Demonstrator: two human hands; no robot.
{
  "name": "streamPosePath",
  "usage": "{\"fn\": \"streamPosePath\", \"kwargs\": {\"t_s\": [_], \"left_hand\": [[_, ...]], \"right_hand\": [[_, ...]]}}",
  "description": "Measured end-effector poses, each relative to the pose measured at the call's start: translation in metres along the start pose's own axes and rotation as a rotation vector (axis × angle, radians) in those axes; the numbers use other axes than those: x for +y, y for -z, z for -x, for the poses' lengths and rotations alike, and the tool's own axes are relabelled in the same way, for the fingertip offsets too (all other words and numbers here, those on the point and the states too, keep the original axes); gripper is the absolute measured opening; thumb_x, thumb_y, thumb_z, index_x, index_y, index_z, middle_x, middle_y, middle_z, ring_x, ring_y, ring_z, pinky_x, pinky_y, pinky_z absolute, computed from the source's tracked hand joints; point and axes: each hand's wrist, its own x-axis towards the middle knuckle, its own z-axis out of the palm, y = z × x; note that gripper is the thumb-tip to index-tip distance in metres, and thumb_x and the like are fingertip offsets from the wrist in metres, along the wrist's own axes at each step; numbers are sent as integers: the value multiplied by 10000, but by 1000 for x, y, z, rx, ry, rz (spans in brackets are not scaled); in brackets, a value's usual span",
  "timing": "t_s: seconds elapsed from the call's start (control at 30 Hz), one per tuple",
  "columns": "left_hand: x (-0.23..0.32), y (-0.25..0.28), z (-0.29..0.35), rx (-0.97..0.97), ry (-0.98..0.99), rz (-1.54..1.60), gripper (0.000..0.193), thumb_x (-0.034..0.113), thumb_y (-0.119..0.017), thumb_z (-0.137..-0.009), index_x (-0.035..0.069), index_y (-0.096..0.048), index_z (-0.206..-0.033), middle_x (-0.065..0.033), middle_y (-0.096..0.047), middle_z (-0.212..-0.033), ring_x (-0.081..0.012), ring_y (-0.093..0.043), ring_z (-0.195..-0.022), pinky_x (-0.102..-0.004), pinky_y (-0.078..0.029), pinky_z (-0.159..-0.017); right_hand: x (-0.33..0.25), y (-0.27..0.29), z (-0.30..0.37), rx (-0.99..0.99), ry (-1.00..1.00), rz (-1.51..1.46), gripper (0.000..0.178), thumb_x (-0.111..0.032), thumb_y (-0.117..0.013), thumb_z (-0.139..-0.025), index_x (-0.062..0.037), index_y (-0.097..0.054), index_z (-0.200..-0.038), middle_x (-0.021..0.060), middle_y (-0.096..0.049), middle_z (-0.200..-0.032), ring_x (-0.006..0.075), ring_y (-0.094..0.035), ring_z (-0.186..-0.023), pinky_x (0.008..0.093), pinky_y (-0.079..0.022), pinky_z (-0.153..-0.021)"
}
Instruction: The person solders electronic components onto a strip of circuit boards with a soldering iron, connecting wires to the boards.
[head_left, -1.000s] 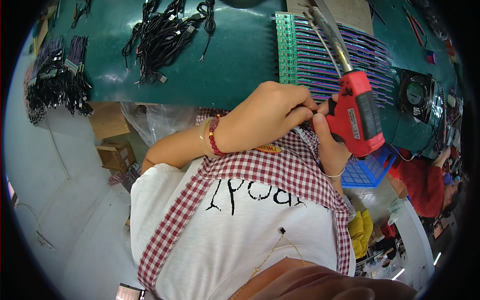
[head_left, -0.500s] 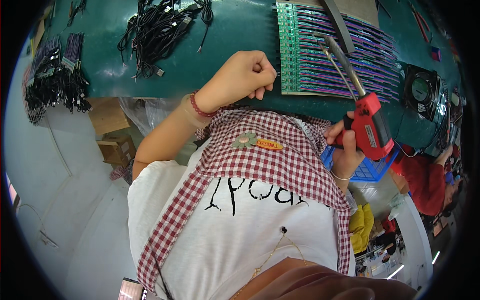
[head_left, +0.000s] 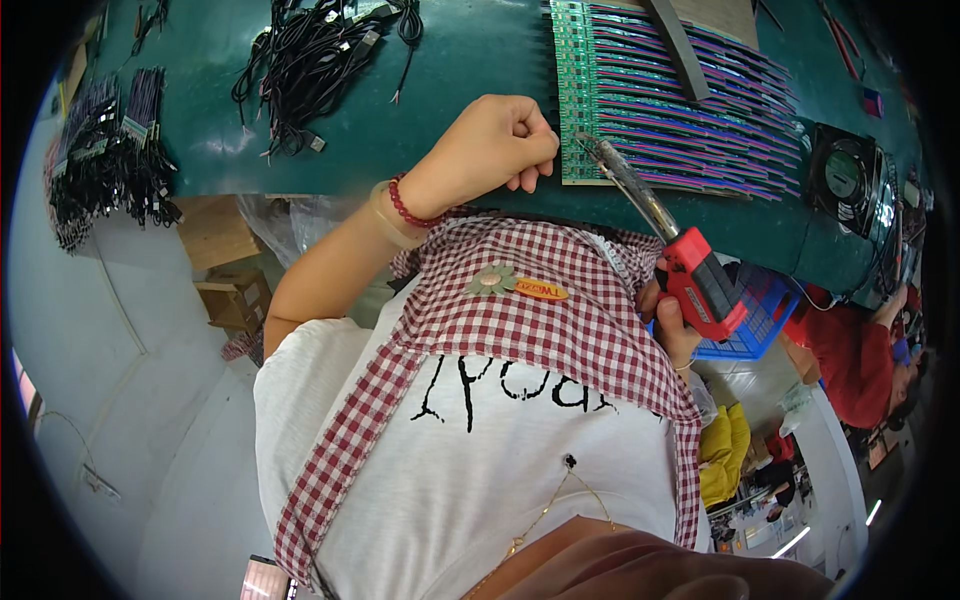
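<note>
My left hand (head_left: 490,145), with a red bead bracelet on the wrist, is closed in a fist and rests on the near edge of the green table (head_left: 460,60). Nothing shows inside the fist. It lies just left of a row of green circuit boards (head_left: 680,100) with purple strips. My right hand (head_left: 672,325) grips a red soldering gun (head_left: 705,285) by its handle, near my chest. The gun's long metal tip points up and left, toward the near corner of the boards. A red checked apron covers my white shirt.
A pile of loose black cables (head_left: 310,60) lies on the table at the back, with bundled black cables (head_left: 110,150) at the far left. A small black fan (head_left: 845,175) stands to the right. A blue basket (head_left: 765,310), cardboard boxes (head_left: 225,270) and a person in red (head_left: 850,350) are below table level.
My left hand has let go of the soldering gun and moved left onto the table edge. My right hand has lowered the gun toward my chest.
</note>
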Motion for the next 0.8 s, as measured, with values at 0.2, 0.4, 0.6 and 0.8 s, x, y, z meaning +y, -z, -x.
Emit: {"fn": "streamPosePath", "kwargs": {"t_s": [0.2,0.4,0.6,0.8], "left_hand": [[0,0,-1,-2,-7,2,135,107,-546,-842,1,-516,-764,-60,-599,-660,-69,-532,-503,-181,-397,-435],[-2,-3,1,29,-27,14,130,100,-545,-841,1,-512,-763,-63,-599,-660,-69,-534,-505,-183,-400,-435],[-3,-3,1,30,-42,11,129,98,-545,-839,3,-507,-760,-65,-598,-657,-69,-538,-506,-181,-400,-433],[-2,0,0,28,-50,14,123,91,-545,-833,1,-507,-759,-66,-599,-655,-69,-538,-505,-180,-405,-437]], "right_hand": [[6,4,4,-2,-16,-8,231,-211,-647,-819,4,-587,-878,33,-566,-734,123,-521,-659,261,-421,-616],[4,3,4,0,-29,-28,197,-161,-645,-818,7,-587,-904,33,-574,-759,119,-529,-688,262,-427,-633],[13,8,9,6,-23,22,208,-136,-652,-813,3,-597,-958,32,-589,-817,119,-541,-734,269,-442,-675],[8,5,15,49,-74,-10,263,-144,-663,-808,7,-590,-1010,47,-592,-839,126,-544,-734,275,-446,-674]]}}
